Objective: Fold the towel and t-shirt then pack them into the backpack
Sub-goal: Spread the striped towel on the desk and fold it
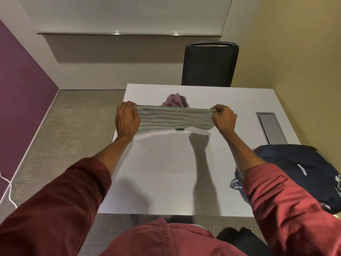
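Note:
A green-and-white striped towel (173,119) hangs folded above the white table (166,172), stretched taut between both hands. My left hand (127,121) pinches its left top corner and my right hand (224,119) pinches its right top corner. The towel's lower edge hangs just over the tabletop. Behind the towel a crumpled mauve t-shirt (175,101) lies on the table, partly hidden. A dark navy backpack (302,174) sits at the table's right edge, beside my right forearm; whether it is unzipped I cannot tell.
A black mesh chair (209,63) stands at the table's far side. A grey cable hatch (271,126) is set into the tabletop at the right. Carpet floor and a white cable (8,189) lie to the left, by a purple wall.

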Demonstrator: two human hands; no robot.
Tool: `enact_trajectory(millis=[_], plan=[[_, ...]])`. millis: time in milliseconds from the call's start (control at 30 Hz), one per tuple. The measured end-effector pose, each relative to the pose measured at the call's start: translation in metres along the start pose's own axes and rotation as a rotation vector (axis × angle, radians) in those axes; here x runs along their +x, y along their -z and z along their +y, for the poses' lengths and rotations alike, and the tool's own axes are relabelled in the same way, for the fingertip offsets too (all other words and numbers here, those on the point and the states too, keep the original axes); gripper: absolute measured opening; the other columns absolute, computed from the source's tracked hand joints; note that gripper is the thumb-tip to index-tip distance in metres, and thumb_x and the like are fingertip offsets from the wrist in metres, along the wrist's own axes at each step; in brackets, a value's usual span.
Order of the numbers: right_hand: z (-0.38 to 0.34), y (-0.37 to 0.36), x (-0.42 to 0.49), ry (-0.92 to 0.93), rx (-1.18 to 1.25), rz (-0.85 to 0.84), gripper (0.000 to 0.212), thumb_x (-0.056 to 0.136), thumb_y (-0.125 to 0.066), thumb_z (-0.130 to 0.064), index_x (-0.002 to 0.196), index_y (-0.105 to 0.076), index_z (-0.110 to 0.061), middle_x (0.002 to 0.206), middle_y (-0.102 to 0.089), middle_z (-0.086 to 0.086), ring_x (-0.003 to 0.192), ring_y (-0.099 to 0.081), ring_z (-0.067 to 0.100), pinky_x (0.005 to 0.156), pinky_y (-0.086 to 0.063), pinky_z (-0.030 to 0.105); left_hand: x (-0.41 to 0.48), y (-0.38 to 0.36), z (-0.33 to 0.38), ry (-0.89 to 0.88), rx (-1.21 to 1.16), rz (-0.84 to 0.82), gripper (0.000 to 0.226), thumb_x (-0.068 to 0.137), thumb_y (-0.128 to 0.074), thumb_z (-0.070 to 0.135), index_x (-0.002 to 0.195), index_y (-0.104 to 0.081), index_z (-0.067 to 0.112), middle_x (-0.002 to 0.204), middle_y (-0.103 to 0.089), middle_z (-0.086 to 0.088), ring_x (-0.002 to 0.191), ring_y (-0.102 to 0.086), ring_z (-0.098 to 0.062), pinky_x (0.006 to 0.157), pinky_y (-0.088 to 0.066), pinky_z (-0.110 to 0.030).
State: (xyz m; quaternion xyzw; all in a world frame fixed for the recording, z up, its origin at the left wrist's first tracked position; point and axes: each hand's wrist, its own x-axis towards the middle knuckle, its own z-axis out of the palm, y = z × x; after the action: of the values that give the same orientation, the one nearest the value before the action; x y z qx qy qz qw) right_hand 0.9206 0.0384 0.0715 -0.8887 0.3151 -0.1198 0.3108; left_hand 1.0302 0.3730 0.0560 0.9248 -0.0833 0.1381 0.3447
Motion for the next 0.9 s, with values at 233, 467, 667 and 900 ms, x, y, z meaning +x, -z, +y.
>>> enact_trajectory(millis=[233,467,667,900], plan=[[0.025,-0.033,-0.058,-0.110,-0.077,-0.228,0.034,0.089,-0.058,-0.006,0.111,-0.082,-0.017,0.107,-0.078,0.011,0.113,-0.066,0.038,0.111,-0.036,0.045,-0.069,-0.002,-0.051,0.150,0.157,-0.244,0.025,0.105,-0.052,0.006,0.119,-0.070,-0.004,0.122,-0.068,-0.022,0.125,-0.057,-0.040,0.104,-0.049,-0.050],[0.064,-0.073,-0.122,-0.306,-0.239,-0.564,0.036,0.102,-0.056,-0.014,0.133,-0.072,-0.021,0.141,-0.069,0.007,0.137,-0.058,0.033,0.122,-0.031,0.044,-0.128,-0.003,-0.090,0.378,0.452,-1.117,0.078,0.099,-0.058,0.043,0.167,-0.031,0.015,0.174,-0.021,-0.016,0.159,-0.028,-0.038,0.129,-0.031,-0.046],[0.064,-0.090,-0.147,-0.293,-0.300,-0.614,0.034,0.106,-0.055,-0.020,0.137,-0.069,-0.021,0.143,-0.067,0.007,0.139,-0.057,0.032,0.125,-0.030,0.045,-0.147,-0.009,-0.111,0.312,0.505,-1.304,0.076,0.111,-0.053,0.039,0.171,-0.017,0.010,0.178,-0.005,-0.019,0.164,-0.015,-0.041,0.133,-0.023,-0.049],[0.057,-0.107,-0.161,-0.201,-0.273,-0.651,0.038,0.104,-0.055,-0.014,0.141,-0.067,-0.015,0.147,-0.064,0.010,0.141,-0.055,0.033,0.119,-0.042,0.043,-0.144,-0.019,-0.113,0.188,0.445,-1.277,0.074,0.113,-0.050,0.037,0.172,-0.013,0.012,0.179,-0.003,-0.015,0.166,-0.011,-0.036,0.135,-0.019,-0.047]])
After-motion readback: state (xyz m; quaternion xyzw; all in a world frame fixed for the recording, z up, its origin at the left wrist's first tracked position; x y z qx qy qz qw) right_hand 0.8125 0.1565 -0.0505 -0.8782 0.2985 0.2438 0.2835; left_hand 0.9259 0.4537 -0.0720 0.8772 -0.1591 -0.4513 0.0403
